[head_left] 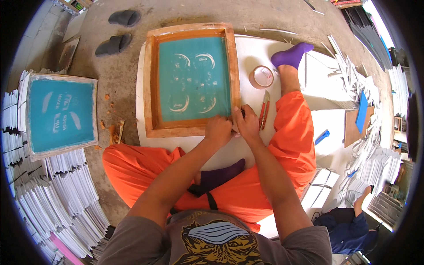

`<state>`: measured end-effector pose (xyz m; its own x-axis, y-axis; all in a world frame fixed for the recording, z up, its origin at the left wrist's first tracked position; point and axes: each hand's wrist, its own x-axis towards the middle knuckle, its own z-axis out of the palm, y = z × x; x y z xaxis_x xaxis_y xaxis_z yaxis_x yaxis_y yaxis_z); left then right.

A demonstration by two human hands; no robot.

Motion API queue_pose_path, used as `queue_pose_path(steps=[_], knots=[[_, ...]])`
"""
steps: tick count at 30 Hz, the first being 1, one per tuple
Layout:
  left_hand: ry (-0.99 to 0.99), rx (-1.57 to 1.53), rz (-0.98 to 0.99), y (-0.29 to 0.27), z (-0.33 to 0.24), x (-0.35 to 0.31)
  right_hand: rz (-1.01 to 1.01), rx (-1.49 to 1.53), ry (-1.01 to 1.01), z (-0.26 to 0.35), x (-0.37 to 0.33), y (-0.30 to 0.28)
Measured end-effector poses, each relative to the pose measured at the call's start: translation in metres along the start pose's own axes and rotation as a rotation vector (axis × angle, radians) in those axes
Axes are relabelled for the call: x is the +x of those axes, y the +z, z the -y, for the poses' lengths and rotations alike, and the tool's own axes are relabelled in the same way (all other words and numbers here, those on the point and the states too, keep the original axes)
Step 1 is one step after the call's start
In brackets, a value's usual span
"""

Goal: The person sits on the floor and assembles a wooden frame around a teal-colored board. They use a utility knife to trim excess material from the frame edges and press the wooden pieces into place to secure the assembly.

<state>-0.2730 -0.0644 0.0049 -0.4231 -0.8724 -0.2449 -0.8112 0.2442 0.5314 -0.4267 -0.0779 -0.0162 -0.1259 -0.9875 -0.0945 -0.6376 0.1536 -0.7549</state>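
Note:
A wooden screen-printing frame (193, 131) with teal mesh and pale curved marks lies on a white board in front of me. At its near right corner, my left hand (218, 129) is closed, knuckles up, over the near rail. Beside it my right hand (246, 123) is closed at the right rail, its fingertips bent inward. The two hands almost meet, and a small pale bit shows between them; what the fingers pinch is hidden. Right of the frame stand a roll of brown tape (261, 77) and two red-handled cutters (264, 110).
A second teal screen (62, 115) rests on stacked white sheets (66, 194) at left. Black slippers (114, 45) lie on the concrete floor. At right are a blue-handled tool (322, 137), white offcut strips (342, 66) and another person (346, 229) in dark clothes.

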Motion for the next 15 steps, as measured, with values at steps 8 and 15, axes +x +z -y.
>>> queue_pose_path(steps=[8,15], knots=[[0.139,-0.026,-0.098,0.011,0.009,-0.002,-0.079,-0.136,-0.075,0.003,-0.001,0.011],[-0.086,-0.224,-0.027,-0.009,0.004,0.000,-0.025,0.122,0.013,-0.013,0.002,0.006]])
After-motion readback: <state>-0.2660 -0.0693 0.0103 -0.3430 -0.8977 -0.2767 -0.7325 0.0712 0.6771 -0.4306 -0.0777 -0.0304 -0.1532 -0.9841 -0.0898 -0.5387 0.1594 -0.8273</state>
